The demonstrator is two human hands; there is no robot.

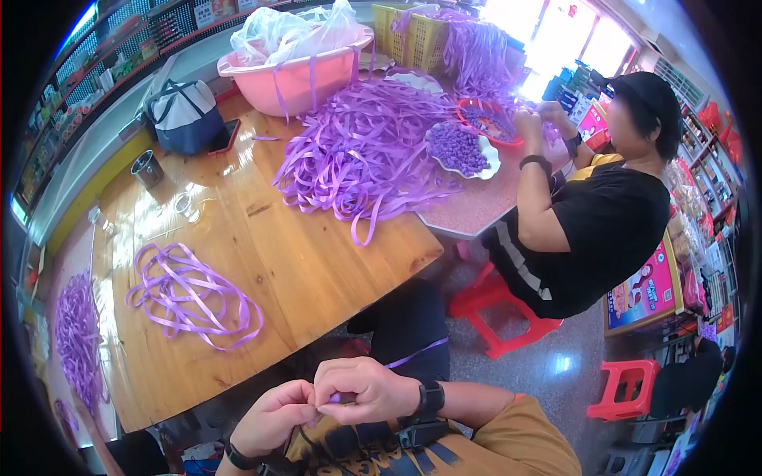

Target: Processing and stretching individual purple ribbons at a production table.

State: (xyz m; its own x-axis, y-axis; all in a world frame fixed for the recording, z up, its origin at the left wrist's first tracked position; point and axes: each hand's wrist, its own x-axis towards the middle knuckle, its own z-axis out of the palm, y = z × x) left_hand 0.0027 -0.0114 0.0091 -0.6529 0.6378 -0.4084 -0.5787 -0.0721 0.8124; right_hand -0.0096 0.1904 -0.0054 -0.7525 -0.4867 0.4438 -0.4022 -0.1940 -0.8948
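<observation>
Piece (336,398) of purple something's pinched in the right hand (369,389) just in front of the counter (317,282), can't tell left hand's (274,416) grip, but it's probably light, slick, best held by its edges.

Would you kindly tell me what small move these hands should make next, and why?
Perhaps tilt the right hand slightly to check the small purple piece, since that hand mostly covers it and the left hand sits close beside.
</observation>
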